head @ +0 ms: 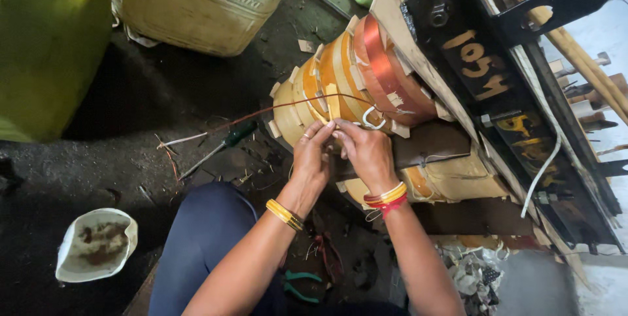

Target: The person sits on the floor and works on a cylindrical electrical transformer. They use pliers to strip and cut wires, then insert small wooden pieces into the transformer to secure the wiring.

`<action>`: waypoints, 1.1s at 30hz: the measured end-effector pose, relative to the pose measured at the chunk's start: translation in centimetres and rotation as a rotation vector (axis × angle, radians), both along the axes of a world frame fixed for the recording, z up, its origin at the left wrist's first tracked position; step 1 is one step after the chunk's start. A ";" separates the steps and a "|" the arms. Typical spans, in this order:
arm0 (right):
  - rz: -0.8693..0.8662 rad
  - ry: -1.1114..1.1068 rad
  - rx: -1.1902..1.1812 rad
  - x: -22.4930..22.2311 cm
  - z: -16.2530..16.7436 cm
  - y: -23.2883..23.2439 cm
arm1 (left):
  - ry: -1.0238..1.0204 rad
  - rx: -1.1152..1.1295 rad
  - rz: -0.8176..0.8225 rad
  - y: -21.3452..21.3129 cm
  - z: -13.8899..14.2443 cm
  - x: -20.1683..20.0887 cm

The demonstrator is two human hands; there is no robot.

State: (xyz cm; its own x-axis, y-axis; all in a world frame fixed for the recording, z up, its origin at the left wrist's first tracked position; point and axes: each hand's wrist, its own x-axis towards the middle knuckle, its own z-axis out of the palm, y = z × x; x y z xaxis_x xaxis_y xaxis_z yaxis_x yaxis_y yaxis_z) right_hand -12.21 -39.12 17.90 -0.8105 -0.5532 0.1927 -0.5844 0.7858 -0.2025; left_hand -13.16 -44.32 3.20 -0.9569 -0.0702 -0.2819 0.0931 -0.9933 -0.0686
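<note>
You are in the middle of dressing a lead on the large coil winding wrapped in yellow and orange tape (340, 87), which sits against the black steel frame (523, 93) of what looks like a transformer core. Both of your hands meet at the near face of that coil, just below a small white looped sleeve (373, 118).

Your left hand (311, 156) has its fingers curled closed, the tips pinching something small at the coil face. Your right hand (367, 154) is closed the same way, thumb and fingertips pressed to the same spot, touching the left. What sits between the fingertips is too small to tell; it seems to be the near end of the thin reddish-brown wire (275, 112).

That wire runs from your fingertips up over the coil in a shallow arc, then away to your left, down toward the dark floor (131, 126). Its long axis lies roughly left to right across the view, with the free end pointing left, near the green-handled screwdriver (226, 140). The coil's own axis lies tilted, running from lower left up toward the frame at upper right.

I judge this to be the fixing or sleeving step. The next move calls for a steady pinch, keeping the wire taut without kinking it, and guiding it flat against the tape.
</note>
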 end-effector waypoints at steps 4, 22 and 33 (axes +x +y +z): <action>-0.046 -0.056 -0.020 0.1 -0.1 -1.0 | 0.086 0.082 -0.079 -0.8 0.5 0.9; -0.141 -0.060 0.039 0.7 -0.7 -2.2 | -0.066 -1.778 0.405 -6.1 3.4 5.5; -0.135 0.038 0.095 0.0 -1.2 -1.6 | 0.070 -1.500 0.014 -4.9 -0.4 3.0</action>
